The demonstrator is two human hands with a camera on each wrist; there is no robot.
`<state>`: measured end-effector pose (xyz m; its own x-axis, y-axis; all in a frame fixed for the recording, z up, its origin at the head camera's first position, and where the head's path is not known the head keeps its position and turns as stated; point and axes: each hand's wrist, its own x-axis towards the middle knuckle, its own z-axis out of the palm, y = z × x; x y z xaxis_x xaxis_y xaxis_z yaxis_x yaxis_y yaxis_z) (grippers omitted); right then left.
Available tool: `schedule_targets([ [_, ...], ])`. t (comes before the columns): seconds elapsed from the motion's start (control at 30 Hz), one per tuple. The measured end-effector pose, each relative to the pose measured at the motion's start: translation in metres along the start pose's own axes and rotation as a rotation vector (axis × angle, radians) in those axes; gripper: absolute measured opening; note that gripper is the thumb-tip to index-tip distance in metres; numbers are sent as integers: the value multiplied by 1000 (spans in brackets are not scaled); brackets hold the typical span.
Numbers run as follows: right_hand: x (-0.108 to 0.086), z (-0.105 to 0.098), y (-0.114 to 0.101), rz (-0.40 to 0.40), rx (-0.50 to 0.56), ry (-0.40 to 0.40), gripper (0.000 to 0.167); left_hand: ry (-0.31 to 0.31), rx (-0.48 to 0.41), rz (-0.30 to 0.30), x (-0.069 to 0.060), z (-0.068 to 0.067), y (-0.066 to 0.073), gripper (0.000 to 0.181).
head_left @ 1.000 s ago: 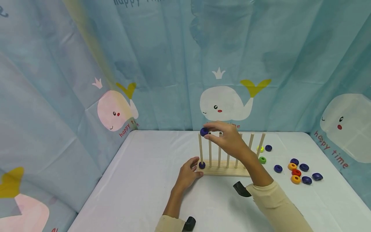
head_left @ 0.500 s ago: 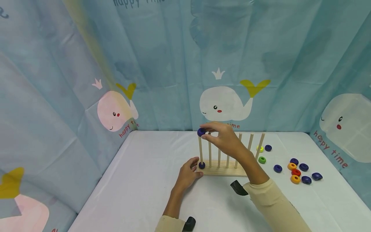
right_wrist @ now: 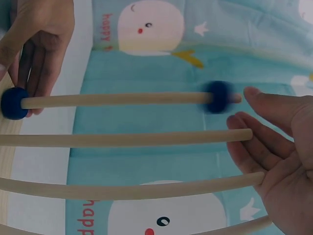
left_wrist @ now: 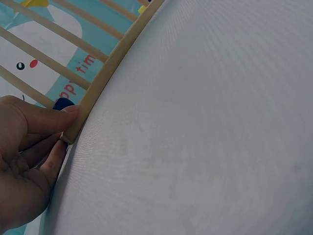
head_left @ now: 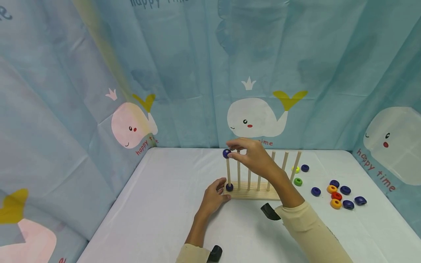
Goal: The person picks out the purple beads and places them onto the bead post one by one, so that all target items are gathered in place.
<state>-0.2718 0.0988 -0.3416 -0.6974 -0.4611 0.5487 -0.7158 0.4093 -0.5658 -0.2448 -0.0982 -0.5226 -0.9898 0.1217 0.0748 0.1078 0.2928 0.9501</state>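
A wooden peg rack (head_left: 253,195) with several upright pegs stands on the white table. My left hand (head_left: 212,198) grips the left end of its base, the thumb on the near side, as the left wrist view shows. On the leftmost peg, a dark blue bead (head_left: 229,187) sits at the bottom. A second blue bead (right_wrist: 217,97), blurred, is threaded near the top of that same peg. Beside it is my right hand (head_left: 258,157), its thumb and fingers spread apart and off the bead in the right wrist view.
Loose beads lie right of the rack: a green bead (head_left: 298,182), a yellow bead (head_left: 295,169), a red bead (head_left: 336,196), an orange bead (head_left: 336,204) and several blue ones. A whale-print curtain (head_left: 190,73) hangs behind the table.
My right hand has carried the blue bead left onto the leftmost peg's top and let it go; the bead now slides down the peg. My left hand has stayed put.
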Motion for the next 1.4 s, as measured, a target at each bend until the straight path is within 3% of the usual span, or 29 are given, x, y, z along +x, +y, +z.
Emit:
schedule_targets([
  [0.43,-9,-9,2,23,44,43,34,12,-6,-19,0,0,2,71],
  [0.73,-19,-19,2,-13,35,96,34,9,-8,-14,0,0,2,71],
  [1.4,-52,-44,9,-11,-63,225,35,16,-9,4,-1,1,2,69],
])
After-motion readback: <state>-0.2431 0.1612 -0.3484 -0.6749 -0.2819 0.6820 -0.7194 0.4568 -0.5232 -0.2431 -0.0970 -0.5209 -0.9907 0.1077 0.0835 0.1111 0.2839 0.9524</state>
